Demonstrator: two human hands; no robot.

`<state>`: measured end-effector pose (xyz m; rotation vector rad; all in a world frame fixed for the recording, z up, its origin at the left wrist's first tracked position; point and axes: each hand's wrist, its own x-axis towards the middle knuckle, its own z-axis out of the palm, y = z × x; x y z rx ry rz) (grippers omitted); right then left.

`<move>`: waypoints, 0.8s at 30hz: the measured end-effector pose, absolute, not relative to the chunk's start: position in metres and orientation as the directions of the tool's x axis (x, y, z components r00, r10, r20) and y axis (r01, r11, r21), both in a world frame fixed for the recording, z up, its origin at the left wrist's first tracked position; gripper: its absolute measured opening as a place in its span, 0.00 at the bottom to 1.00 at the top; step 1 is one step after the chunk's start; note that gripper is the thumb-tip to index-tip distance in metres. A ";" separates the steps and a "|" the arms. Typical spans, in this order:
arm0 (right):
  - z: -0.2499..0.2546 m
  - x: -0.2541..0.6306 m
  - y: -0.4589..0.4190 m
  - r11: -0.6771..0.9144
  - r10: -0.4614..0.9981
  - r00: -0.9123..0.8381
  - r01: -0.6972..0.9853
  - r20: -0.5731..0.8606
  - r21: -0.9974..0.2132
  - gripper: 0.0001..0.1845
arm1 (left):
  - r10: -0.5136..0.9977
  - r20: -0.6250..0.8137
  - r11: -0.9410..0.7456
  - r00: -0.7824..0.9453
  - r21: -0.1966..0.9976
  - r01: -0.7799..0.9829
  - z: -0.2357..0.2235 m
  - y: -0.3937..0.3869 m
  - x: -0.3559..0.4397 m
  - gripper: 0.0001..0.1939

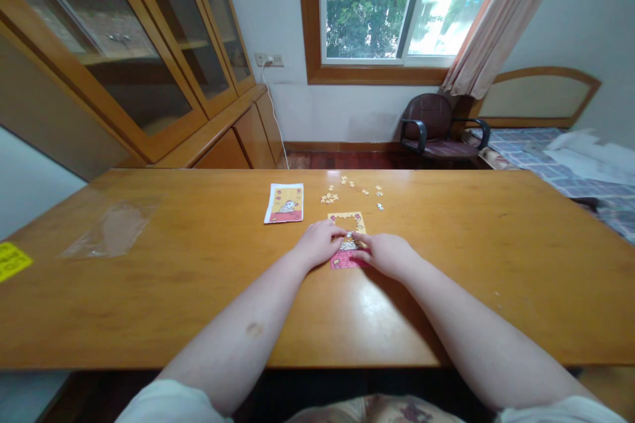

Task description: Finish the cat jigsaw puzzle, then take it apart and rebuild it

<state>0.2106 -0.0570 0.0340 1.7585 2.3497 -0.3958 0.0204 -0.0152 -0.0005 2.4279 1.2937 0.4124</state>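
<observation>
A small jigsaw puzzle, yellow above and pink below, lies flat on the wooden table. My left hand rests on its left side with the fingertips pinched at the middle of the picture. My right hand covers the lower right part, fingers curled toward the same spot. What the fingertips press or hold there is too small to name. Several loose puzzle pieces lie scattered just beyond the puzzle. A printed picture card with the same design lies to the left of it.
A clear plastic bag lies on the table's left part, and a yellow slip at the left edge. A dark armchair stands under the window, a bed at right, glass-door cabinets along the left wall.
</observation>
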 end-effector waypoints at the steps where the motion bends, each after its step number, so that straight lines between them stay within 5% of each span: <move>1: 0.034 0.211 -0.057 0.264 0.911 -0.285 0.958 -0.299 -0.107 0.32 | 0.839 0.087 -0.516 0.538 0.442 0.733 -0.001 -0.015 0.020 0.14; 18: 0.030 0.221 -0.048 0.281 0.898 -0.341 0.931 -0.279 -0.233 0.29 | 0.836 0.070 -0.516 0.545 0.440 0.735 0.000 -0.015 0.020 0.15; 24: 0.041 0.230 -0.042 0.118 0.970 -0.140 0.986 -0.198 -0.115 0.24 | 0.847 0.069 -0.496 0.527 0.460 0.737 -0.001 -0.015 0.021 0.15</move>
